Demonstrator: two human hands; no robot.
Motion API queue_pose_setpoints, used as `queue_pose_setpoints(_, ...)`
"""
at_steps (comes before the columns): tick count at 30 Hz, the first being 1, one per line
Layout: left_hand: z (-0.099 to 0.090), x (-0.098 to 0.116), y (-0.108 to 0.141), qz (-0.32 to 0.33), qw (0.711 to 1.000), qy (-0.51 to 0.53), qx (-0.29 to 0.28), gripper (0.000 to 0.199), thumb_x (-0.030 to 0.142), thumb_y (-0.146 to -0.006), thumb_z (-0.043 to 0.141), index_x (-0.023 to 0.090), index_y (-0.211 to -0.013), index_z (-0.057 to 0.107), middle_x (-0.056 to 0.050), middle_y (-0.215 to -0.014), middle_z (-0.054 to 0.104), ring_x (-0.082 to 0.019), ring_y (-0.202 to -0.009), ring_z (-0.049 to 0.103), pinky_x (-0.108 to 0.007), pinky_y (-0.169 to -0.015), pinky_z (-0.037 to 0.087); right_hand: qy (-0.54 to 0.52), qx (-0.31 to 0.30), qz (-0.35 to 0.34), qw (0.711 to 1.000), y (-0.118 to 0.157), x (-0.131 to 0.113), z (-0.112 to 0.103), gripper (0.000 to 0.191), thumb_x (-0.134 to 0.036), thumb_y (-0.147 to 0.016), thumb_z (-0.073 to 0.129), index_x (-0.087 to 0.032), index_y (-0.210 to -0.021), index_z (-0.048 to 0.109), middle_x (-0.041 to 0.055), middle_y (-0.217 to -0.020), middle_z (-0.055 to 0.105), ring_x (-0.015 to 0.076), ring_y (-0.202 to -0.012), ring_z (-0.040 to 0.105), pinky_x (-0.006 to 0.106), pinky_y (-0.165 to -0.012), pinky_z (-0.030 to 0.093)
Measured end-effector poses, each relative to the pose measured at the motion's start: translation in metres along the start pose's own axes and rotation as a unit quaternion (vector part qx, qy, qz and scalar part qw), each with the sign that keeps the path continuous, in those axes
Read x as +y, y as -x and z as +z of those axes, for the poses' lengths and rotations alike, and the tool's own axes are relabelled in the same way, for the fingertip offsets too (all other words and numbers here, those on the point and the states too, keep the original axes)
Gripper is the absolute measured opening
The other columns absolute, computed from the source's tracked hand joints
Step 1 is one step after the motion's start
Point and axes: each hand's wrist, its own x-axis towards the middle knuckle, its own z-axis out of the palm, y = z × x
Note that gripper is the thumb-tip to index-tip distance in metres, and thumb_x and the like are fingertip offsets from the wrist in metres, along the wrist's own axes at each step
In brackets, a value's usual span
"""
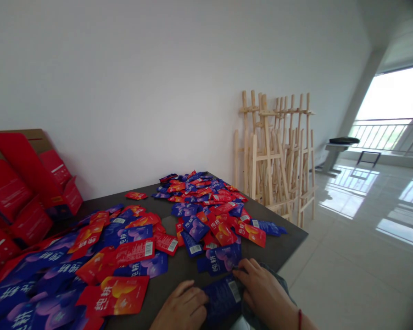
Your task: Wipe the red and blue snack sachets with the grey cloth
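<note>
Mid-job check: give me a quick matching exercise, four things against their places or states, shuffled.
1. left hand
2. right hand
3. easels
4. red cartons

A. pale wood, beyond the right edge of the table
B. at the picture's left edge
C. at the left side of the blue packet
D. red band at its wrist

Pairs: 1-C; 2-D; 3-A; 4-B

Wooden easels (268, 157) stand clustered beside the white wall (141, 91); farther right, 1 dark object (344, 140) lies on a pale stand (332, 158) above the glossy floor (347, 270).
</note>
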Motion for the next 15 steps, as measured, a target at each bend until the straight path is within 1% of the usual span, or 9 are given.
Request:
queue_pose_setpoints(1,-0.005,0.000,-0.002,-0.017,1.000,0.024,-0.005,0.021,0.019,-0.096,0.041,0.022,-0.083,0.057,0.003,-0.091,0.069,-0.011,-0.084,0.062,-0.027,-0.086,0.041,-0.006,0.003,0.008,1.000,0.000,0.006,-0.002,0.049,-0.007,-0.067,0.046,-0.022,-0.110,0.065,0.0069,-0.107,0.059,0.0225,-0.099,0.051,0.033,-0.088,0.041)
queue_pose_setpoints(2,-0.012,-0.001,-0.004,-0.052,0.997,0.054,-0.020,0.019,0.017,-0.095,0.040,0.023,-0.088,0.057,0.003,-0.095,0.070,-0.011,-0.085,0.064,-0.026,-0.087,0.042,-0.012,0.008,0.016,1.000,-0.001,0.012,-0.005,0.048,-0.007,-0.068,0.045,-0.021,-0.108,0.065,0.0071,-0.107,0.059,0.0221,-0.099,0.052,0.032,-0.089,0.041)
queue_pose_setpoints(4,-0.031,-0.005,-0.008,-0.187,0.973,0.112,-0.069,0.017,0.019,-0.093,0.040,0.024,-0.093,0.056,0.003,-0.092,0.070,-0.011,-0.080,0.065,-0.022,-0.077,0.047,-0.027,0.027,0.031,0.999,-0.004,0.025,-0.010,0.043,-0.007,-0.069,0.043,-0.020,-0.104,0.065,0.0076,-0.107,0.058,0.0213,-0.101,0.052,0.031,-0.090,0.040)
queue_pose_setpoints(6,-0.053,-0.016,-0.010,-0.347,0.921,0.154,-0.091,0.016,0.029,-0.093,0.040,0.024,-0.088,0.054,0.004,-0.080,0.068,-0.012,-0.070,0.064,-0.020,-0.064,0.047,-0.045,0.059,0.044,0.996,-0.009,0.039,-0.017,0.041,-0.008,-0.071,0.043,-0.020,-0.105,0.064,0.0080,-0.110,0.058,0.0209,-0.105,0.051,0.031,-0.093,0.039)
queue_pose_setpoints(8,-0.075,-0.034,-0.005,-0.461,0.862,0.189,-0.092,0.025,0.044,-0.091,0.039,0.024,-0.082,0.050,0.004,-0.067,0.063,-0.014,-0.060,0.061,-0.021,-0.056,0.046,-0.057,0.093,0.057,0.992,-0.015,0.051,-0.021,0.041,-0.010,-0.072,0.043,-0.020,-0.108,0.062,0.0079,-0.115,0.056,0.0210,-0.110,0.049,0.032,-0.096,0.037)
queue_pose_setpoints(10,-0.092,-0.055,0.006,-0.531,0.812,0.223,-0.100,0.035,0.058,-0.083,0.040,0.024,-0.078,0.046,0.005,-0.055,0.057,-0.015,-0.048,0.056,-0.022,-0.047,0.043,-0.062,0.115,0.065,0.989,-0.022,0.060,-0.022,0.041,-0.012,-0.073,0.043,-0.020,-0.110,0.060,0.0076,-0.118,0.055,0.0213,-0.113,0.047,0.032,-0.098,0.035)
queue_pose_setpoints(12,-0.102,-0.076,0.021,-0.579,0.770,0.239,-0.119,0.044,0.068,-0.071,0.046,0.024,-0.073,0.043,0.006,-0.048,0.053,-0.014,-0.040,0.051,-0.021,-0.041,0.039,-0.067,0.115,0.062,0.989,-0.028,0.062,-0.018,0.040,-0.011,-0.073,0.044,-0.020,-0.109,0.060,0.0074,-0.116,0.056,0.0209,-0.111,0.048,0.031,-0.097,0.035)
queue_pose_setpoints(14,-0.107,-0.092,0.040,-0.611,0.742,0.235,-0.146,0.050,0.072,-0.060,0.051,0.024,-0.068,0.041,0.006,-0.045,0.051,-0.014,-0.036,0.048,-0.021,-0.037,0.036,-0.065,0.102,0.049,0.991,-0.031,0.058,-0.011,0.036,-0.011,-0.073,0.045,-0.020,-0.104,0.062,0.0070,-0.110,0.057,0.0204,-0.107,0.049,0.030,-0.094,0.036)
queue_pose_setpoints(15,-0.108,-0.098,0.050,-0.619,0.736,0.224,-0.155,0.050,0.072,-0.058,0.051,0.024,-0.067,0.041,0.006,-0.045,0.051,-0.013,-0.034,0.046,-0.020,-0.036,0.034,-0.060,0.096,0.044,0.993,-0.032,0.055,-0.008,0.034,-0.011,-0.073,0.046,-0.021,-0.100,0.063,0.0068,-0.108,0.057,0.0204,-0.105,0.050,0.030,-0.093,0.037)
